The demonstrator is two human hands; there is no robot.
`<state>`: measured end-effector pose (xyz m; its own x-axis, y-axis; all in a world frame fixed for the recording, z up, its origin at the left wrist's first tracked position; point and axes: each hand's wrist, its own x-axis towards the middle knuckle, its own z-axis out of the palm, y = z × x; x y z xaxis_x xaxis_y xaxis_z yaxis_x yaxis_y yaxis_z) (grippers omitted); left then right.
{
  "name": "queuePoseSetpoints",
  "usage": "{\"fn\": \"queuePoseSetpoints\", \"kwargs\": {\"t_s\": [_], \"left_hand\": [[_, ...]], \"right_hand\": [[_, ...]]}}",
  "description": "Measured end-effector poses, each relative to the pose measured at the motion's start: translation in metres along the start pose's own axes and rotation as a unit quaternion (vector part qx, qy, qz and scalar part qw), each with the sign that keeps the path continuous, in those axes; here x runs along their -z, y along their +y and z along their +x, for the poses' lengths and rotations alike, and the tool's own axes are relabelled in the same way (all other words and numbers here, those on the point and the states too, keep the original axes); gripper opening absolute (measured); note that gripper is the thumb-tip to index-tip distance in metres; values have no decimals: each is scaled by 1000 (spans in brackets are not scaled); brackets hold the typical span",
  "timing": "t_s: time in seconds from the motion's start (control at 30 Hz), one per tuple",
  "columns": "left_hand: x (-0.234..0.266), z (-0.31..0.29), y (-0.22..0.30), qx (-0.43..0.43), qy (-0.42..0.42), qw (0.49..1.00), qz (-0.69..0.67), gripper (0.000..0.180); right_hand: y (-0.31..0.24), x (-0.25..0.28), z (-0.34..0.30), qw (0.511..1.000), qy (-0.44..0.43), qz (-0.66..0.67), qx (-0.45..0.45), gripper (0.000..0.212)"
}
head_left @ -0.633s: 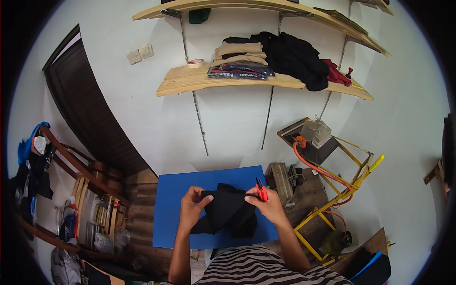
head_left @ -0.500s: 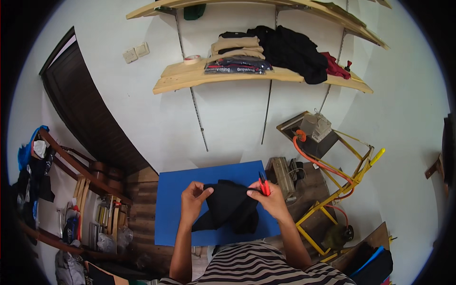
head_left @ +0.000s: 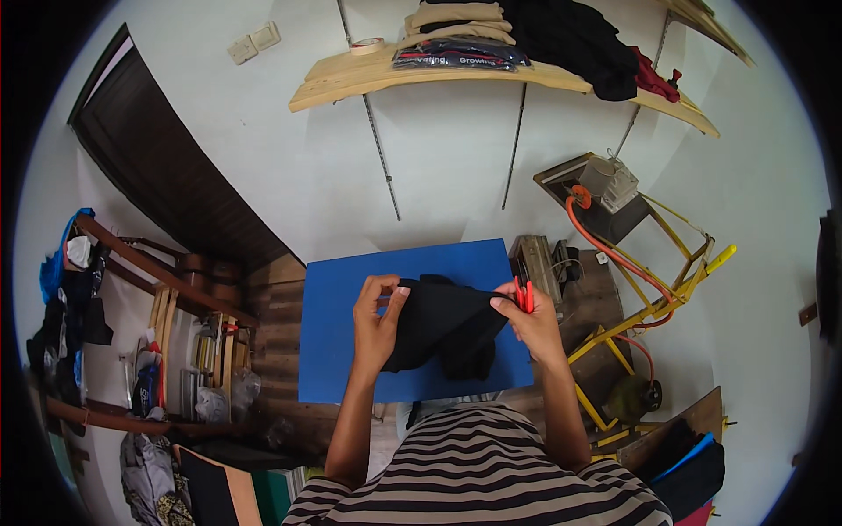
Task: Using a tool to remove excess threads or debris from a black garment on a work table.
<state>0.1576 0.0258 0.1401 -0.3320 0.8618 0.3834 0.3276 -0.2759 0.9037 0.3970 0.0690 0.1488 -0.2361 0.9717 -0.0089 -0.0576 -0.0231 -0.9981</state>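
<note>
A left hand and right hand pull farther apart, each pinching black cloth over a blue table, its upper edge now tauter, spread for handling; the right also grips red snips.

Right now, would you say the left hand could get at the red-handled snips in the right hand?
Probably yes, but only by letting go: the left hand pinches the black cloth, while the red-handled snips show openly at the right hand, with nothing apparent blocking the way.
</note>
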Motion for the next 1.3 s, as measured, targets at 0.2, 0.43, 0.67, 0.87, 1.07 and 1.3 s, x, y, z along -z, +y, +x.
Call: {"fn": "queuePoseSetpoints", "kwargs": {"t_s": [0.2,0.43,0.67,0.87,1.07,1.3], "left_hand": [[-4,-9,2,24,8,999,-41,11],[-23,-6,7,33,-11,995,-91,13],[-29,-2,19,-26,-23,999,9,17],[-19,-1,32,11,-36,998,43,17],[-12,-3,28,-27,-27,998,56,16],[-9,-14,18,95,-66,989,-88,11]], "right_hand": [[2,4,-3,1000,-7,-9,-7,11],[1,22,-14,1000,14,-14,-5,12],[1,31,-18,998,58,0,-25,13],[-1,23,-10,997,71,24,-13,13],[-3,18,-6,999,41,8,-7,13],[2,11,-4,999,33,18,-11,13]]}}
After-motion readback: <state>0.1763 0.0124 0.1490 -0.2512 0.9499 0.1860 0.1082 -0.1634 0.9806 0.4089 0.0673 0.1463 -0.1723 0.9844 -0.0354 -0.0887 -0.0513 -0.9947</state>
